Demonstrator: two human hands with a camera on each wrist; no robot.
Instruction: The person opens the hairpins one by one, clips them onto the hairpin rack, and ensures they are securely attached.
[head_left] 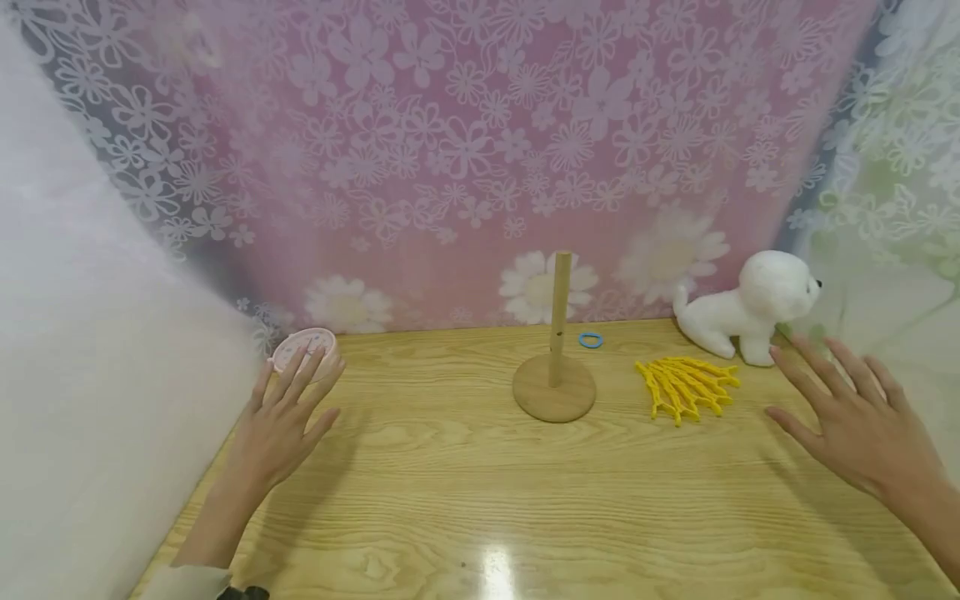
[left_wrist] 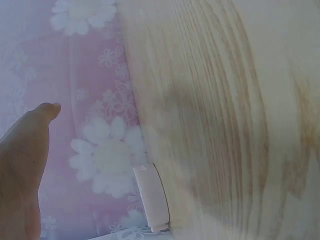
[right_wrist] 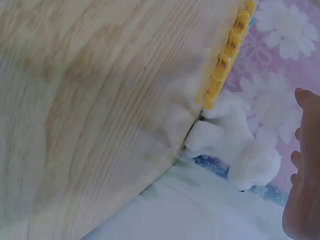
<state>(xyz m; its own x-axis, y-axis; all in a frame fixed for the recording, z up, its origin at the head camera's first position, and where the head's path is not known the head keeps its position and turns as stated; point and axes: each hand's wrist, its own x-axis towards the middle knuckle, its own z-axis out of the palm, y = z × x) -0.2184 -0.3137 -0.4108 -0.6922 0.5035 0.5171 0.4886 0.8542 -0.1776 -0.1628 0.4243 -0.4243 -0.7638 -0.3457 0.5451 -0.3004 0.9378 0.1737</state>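
My left hand [head_left: 277, 433] is held over the left side of the table, fingers spread, holding nothing. Its fingertips overlap a flat round pink case [head_left: 285, 350] in the head view; the left wrist view shows the hand [left_wrist: 22, 165] apart from that case [left_wrist: 152, 197]. On the right, my right hand [head_left: 866, 433] hovers with spread fingers and nothing in its grasp. Nearest to it is a white plush dog [head_left: 776, 292], facing right. A yellow lattice-like piece [head_left: 678, 383] lies left of the dog. Toward the middle stands a round-based wooden stand [head_left: 555, 404] with an upright post.
A small blue ring [head_left: 592, 346] lies behind the stand, to its right. Pink floral cloth [head_left: 450, 192] hangs along the table's back edge. White cloth [head_left: 97, 333] borders the left, pale green floral cloth [head_left: 900, 275] the right. The wood-grain table [head_left: 465, 475] extends in front.
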